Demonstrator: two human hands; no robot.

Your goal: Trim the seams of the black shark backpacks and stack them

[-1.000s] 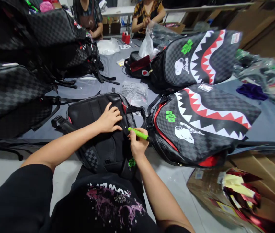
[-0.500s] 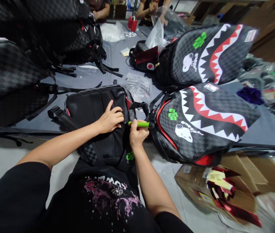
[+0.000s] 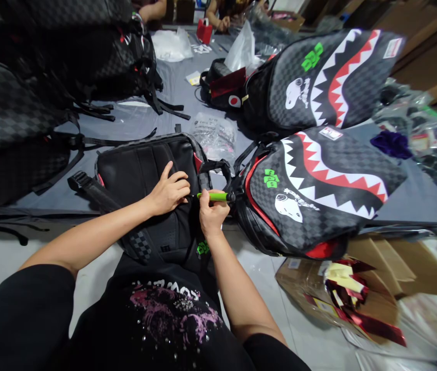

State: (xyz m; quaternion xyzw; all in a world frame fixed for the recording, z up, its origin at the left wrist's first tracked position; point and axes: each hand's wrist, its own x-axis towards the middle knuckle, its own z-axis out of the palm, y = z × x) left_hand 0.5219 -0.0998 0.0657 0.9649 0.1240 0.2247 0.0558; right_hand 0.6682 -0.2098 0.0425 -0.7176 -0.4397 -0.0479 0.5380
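Observation:
A black backpack lies with its padded back facing up at the table's front edge. My left hand rests on it with the fingers spread, the fingertips near its right-hand side. Close by, my right hand is closed around a lime-green pen-like tool with a black end. The tool's thin tip points left, toward my left fingertips; whether it touches the bag I cannot tell. Just right stands a checkered backpack with a shark-mouth print, with a second such backpack behind it.
Dark checkered backpacks are piled at the left. A clear plastic packet lies behind the worked-on bag. At lower right, an open cardboard box holds red and yellow scraps. Other people's arms show across the table.
The whole view has shifted a little, so things appear slightly further left and higher. Both hands keep nearly the same pose on the backpack, and the green tool stays in my right hand.

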